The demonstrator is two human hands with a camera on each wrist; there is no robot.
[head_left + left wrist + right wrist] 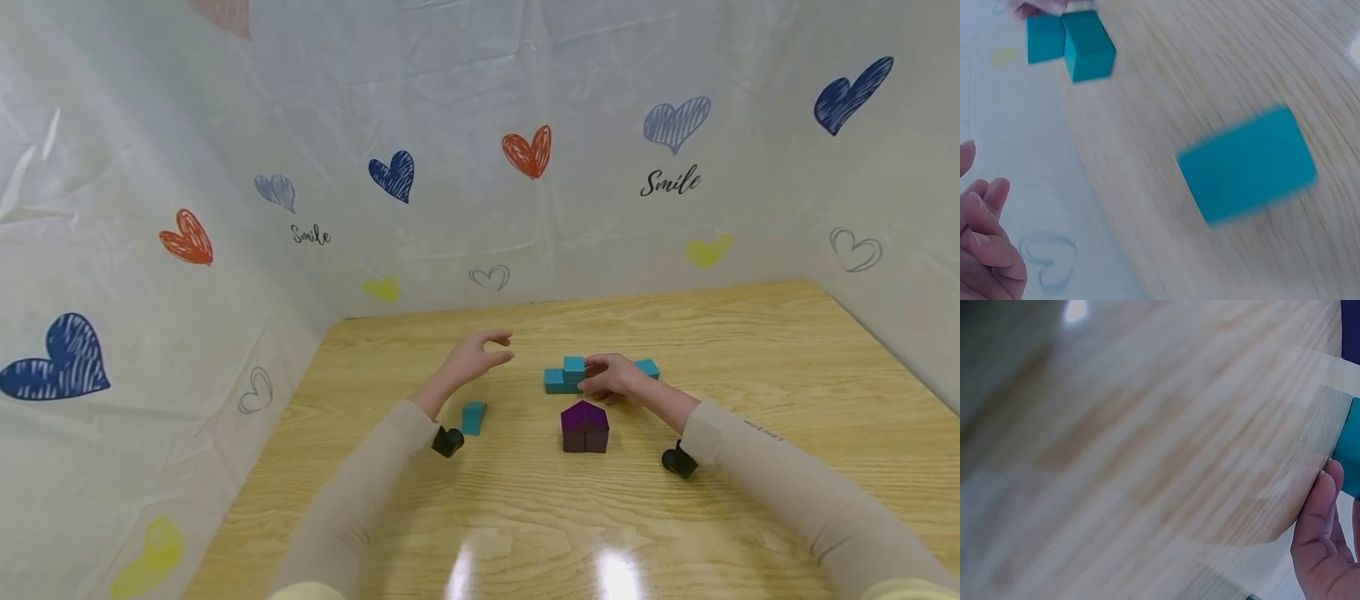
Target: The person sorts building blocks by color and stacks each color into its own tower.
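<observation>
Teal blocks [564, 377] stand in a small group near the middle of the wooden table [750, 350]; one cube sits on top of the low ones. The right hand [611, 379] rests against this group from the right side, its fingers curled around the blocks, as the head view shows. The right wrist view shows only fingertips [1317, 506] beside a teal edge [1349, 450], so the grip itself cannot be told there.

One more teal block [647, 367] lies just behind the right hand. A loose teal block [473, 417] lies flat beside the left wrist, apart from the group. Its long axis runs away from the person, a little tilted to the right. The left wrist view shows it large and blurred [1247, 165], with two blocks of the group [1071, 42] in the far corner.

The left hand [476, 357] hovers above the table, fingers loosely curled and holding nothing.

A purple house-shaped block [585, 427] stands in front of the group, its roof ridge pointing toward the person.
</observation>
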